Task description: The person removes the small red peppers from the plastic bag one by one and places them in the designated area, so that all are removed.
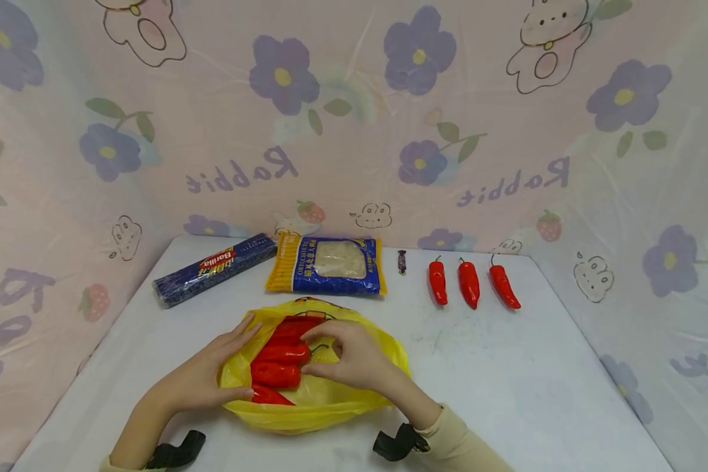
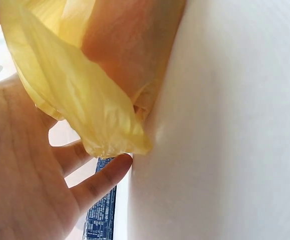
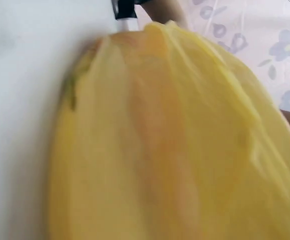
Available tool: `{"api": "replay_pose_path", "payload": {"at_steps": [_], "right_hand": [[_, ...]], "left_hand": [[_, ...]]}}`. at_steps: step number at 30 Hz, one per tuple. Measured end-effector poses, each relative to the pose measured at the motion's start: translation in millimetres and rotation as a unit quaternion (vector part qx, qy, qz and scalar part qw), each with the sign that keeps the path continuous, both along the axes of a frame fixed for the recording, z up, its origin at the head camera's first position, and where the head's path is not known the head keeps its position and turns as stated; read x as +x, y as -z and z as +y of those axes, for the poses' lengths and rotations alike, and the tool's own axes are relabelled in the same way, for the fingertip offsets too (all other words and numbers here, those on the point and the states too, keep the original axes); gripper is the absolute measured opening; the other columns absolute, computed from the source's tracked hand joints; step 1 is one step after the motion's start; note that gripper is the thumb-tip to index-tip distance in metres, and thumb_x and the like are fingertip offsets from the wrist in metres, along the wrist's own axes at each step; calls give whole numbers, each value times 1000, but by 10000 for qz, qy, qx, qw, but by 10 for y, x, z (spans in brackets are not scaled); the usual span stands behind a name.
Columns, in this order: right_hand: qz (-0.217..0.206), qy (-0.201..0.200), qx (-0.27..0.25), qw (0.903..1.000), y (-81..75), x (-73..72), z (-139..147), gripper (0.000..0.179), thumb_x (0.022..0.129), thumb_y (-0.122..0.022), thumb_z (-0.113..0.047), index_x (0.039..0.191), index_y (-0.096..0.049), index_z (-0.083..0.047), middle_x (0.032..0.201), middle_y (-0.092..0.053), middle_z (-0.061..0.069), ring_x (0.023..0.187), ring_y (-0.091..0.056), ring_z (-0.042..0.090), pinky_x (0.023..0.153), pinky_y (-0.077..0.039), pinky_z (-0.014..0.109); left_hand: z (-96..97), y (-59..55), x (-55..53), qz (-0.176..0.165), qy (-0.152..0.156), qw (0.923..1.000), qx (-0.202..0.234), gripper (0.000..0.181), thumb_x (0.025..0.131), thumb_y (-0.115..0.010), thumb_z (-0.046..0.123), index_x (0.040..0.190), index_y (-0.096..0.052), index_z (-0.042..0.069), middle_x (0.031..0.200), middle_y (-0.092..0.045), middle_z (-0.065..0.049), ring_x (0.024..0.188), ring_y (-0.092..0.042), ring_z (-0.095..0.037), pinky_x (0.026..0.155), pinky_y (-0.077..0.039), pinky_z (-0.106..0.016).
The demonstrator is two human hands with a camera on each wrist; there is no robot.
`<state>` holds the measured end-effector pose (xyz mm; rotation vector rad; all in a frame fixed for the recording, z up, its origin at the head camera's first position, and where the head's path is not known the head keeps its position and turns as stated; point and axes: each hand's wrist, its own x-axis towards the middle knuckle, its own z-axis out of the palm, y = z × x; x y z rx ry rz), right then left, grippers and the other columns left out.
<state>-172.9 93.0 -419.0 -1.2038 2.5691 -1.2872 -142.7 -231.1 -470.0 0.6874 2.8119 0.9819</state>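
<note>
A yellow plastic bag [image 1: 354, 406] lies with its mouth spread, several red chili peppers [image 1: 274, 375] inside it. My left hand [image 1: 195, 377] rests at the bag's left rim, thumb on the near side and fingers spread toward the far side. In the left wrist view, the straight fingers [image 2: 102, 182] touch the outside of the yellow plastic. My right hand [image 1: 356, 357] reaches into the mouth, thumb and forefinger parted around the stem end of one pepper [image 1: 286, 354]. The right wrist view shows mostly the bag's side [image 3: 150, 150], which hides the fingertips.
Three red chili peppers [image 1: 469, 284] lie in a row at the back right. A small dark wrapped piece [image 1: 402, 262] sits left of them. Behind the bag are a blue and yellow pasta packet [image 1: 330, 285] and a blue Barilla spaghetti pack [image 1: 215, 269] on the white table [image 1: 507, 387].
</note>
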Motion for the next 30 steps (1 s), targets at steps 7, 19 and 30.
{"api": "replay_pose_path", "payload": {"at_steps": [7,19,30], "right_hand": [[-81,-252,559,9981,193,126,-100,39,87,-90,-28,119,-77,-11,108,-79,-1,74,-55,5,63,-41,11],[11,-671,1558,9855,265,297,-236,34,88,-89,-32,118,-78,-20,112,-75,-18,101,-64,-6,94,-53,14],[-89,-855,1747,9809,346,314,-266,32,88,-89,-31,116,-78,-21,95,-70,-22,83,-59,-8,81,-50,7]], "left_hand": [[-4,25,16,38,19,10000,21,103,83,-80,64,168,-35,25,178,-20,-4,154,-35,-45,111,-43,-74],[4,-1,16,-24,5,10000,23,102,83,-79,64,167,-37,24,178,-20,-4,155,-34,-46,110,-42,-74],[9,6,10,-49,-32,10000,-39,102,82,-79,66,167,-37,26,178,-21,-4,154,-35,-45,108,-45,-73]]}}
